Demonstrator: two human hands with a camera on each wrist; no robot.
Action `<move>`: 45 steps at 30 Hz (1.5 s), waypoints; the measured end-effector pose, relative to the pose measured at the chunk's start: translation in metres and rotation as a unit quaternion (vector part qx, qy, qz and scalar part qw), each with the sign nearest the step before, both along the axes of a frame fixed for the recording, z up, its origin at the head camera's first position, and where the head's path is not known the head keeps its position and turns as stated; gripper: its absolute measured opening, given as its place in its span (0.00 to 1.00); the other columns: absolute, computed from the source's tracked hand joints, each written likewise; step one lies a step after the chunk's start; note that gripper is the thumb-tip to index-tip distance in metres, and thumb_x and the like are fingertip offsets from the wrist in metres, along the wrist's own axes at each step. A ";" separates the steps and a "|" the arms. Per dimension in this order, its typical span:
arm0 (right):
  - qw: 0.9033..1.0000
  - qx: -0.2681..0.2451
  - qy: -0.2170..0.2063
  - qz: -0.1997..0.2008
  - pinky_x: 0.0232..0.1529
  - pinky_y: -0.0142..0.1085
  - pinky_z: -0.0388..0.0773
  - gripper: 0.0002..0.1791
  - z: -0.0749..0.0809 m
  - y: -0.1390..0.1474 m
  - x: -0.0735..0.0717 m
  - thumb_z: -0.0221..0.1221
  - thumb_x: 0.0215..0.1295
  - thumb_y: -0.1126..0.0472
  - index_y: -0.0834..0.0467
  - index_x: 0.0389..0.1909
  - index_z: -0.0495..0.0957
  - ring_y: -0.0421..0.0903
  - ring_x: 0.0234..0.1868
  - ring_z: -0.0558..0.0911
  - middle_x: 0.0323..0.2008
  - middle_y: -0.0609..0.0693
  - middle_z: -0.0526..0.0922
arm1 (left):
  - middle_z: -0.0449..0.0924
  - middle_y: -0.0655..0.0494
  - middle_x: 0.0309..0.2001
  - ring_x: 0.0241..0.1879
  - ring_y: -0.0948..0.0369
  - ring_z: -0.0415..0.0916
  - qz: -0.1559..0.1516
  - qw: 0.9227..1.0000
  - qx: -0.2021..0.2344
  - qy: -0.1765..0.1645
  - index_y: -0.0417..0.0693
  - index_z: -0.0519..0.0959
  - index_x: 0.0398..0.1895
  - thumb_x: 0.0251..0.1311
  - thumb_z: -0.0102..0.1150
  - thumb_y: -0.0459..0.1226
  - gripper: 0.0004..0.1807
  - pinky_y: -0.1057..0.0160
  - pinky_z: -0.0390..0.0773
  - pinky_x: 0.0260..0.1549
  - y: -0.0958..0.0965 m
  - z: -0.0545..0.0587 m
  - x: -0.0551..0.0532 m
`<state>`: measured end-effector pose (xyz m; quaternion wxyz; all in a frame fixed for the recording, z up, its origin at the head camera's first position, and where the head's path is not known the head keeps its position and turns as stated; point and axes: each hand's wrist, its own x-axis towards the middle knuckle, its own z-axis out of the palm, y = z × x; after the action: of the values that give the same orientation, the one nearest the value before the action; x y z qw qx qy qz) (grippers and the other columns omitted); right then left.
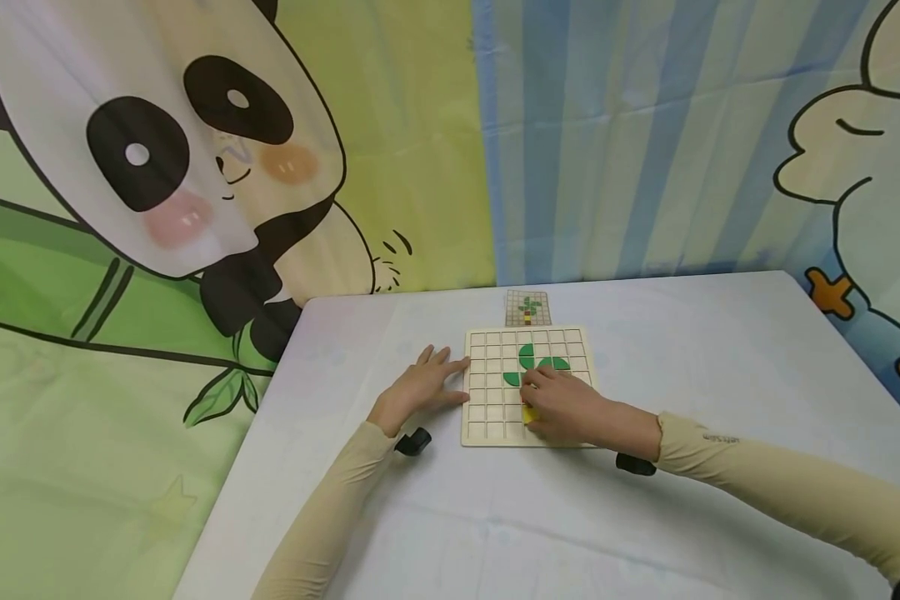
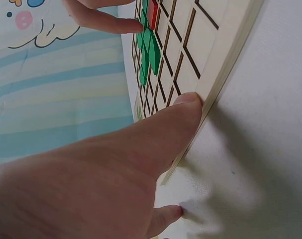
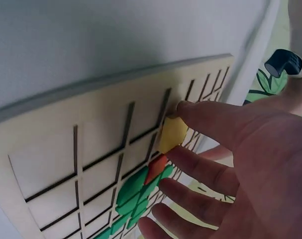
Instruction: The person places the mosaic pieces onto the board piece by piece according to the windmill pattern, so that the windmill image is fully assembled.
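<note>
A pale wooden grid board (image 1: 487, 431) lies on the table. Green rounded pieces (image 1: 527, 357) form a leafy cluster on it, with a red piece (image 3: 155, 168) and a yellow piece (image 3: 173, 134) in line below them. My right hand (image 1: 570, 406) is over the board. Its thumb and index finger pinch the yellow piece from two sides, while the other fingers spread above the green pieces. At the board's left edge rests my left hand (image 1: 422, 386), fingers spread; its thumb (image 2: 188, 102) touches the rim.
Behind the board lies a small pattern card (image 1: 528, 307) with a gridded picture of green, red and yellow shapes. White cloth covers the table (image 1: 390, 333). A printed curtain (image 1: 420, 150) hangs behind it. Dark wrist cameras (image 1: 413, 442) sit under both wrists.
</note>
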<state>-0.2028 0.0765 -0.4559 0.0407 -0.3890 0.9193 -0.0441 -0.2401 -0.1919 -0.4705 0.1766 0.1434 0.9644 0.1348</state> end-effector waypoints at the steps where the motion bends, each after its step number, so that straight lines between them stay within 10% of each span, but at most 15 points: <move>1: 1.000 0.003 0.006 -0.001 0.56 0.50 0.78 0.18 -0.001 0.000 0.001 0.69 0.61 0.50 0.57 0.44 0.80 0.54 0.57 0.76 0.55 0.55 0.78 | 0.48 0.42 0.80 0.80 0.39 0.37 -0.001 1.000 -0.001 0.000 0.61 0.61 0.78 0.65 0.61 0.56 0.39 0.33 0.54 0.73 0.000 0.000 0.000; 31: 0.994 -0.104 0.042 0.008 0.54 0.46 0.79 0.05 -0.015 0.016 0.002 0.69 0.62 0.62 0.52 0.28 0.84 0.52 0.54 0.79 0.49 0.51 0.83 | 0.48 0.43 0.81 0.80 0.39 0.36 0.003 1.000 0.004 -0.002 0.62 0.61 0.78 0.65 0.62 0.55 0.39 0.34 0.53 0.73 0.000 -0.005 -0.001; 45: 0.982 -0.065 -0.028 -0.177 0.54 0.54 0.81 0.16 -0.009 0.134 0.054 0.76 0.52 0.54 0.51 0.39 0.82 0.59 0.55 0.78 0.52 0.55 0.81 | 0.49 0.42 0.80 0.80 0.37 0.38 -0.003 1.000 -0.004 0.006 0.62 0.61 0.78 0.65 0.61 0.56 0.39 0.33 0.55 0.72 0.000 -0.007 -0.002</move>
<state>-0.1487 0.2109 -0.4652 0.0326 -0.2210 0.9671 -0.1214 -0.2419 -0.1920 -0.4773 0.1716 0.1468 0.9655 0.1298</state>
